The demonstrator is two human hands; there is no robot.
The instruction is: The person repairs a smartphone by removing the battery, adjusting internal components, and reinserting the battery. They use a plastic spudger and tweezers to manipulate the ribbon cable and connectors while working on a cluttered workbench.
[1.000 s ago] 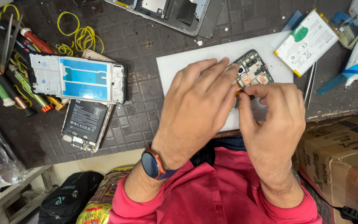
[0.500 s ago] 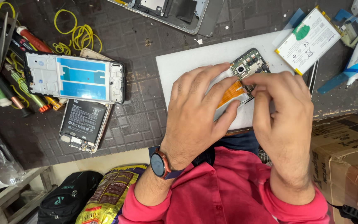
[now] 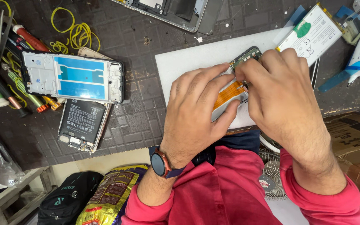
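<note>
Left hand (image 3: 196, 112) lies flat over the opened phone body with exposed green circuit board (image 3: 246, 56), fingers spread, thumb hooked under its near edge, pinning it to the white rectangular work mat (image 3: 188, 62). The phone sits on the right half of the mat, mostly hidden under both hands. Right hand (image 3: 284, 100) is curled, fingertips pinched at the top end of the orange flat flex ribbon (image 3: 230, 92), where it meets the board; whether the tips actually grip the ribbon or only press on it cannot be told.

Judgement on technique: keep the left palm steady so the body cannot slide; work the ribbon end with light, straight pressure and no twist or sharp bend; keep the fingers clear of the board's small parts.

Around: white phone battery with green patch (image 3: 311, 31) just beyond the right hand; white-and-blue phone mid-frame (image 3: 71, 77) well left on the dark tiled mat (image 3: 138, 112), lying over a black-backed battery phone chassis (image 3: 84, 123); yellow rubber bands (image 3: 73, 33); screwdrivers (image 3: 5, 87) at far left.
</note>
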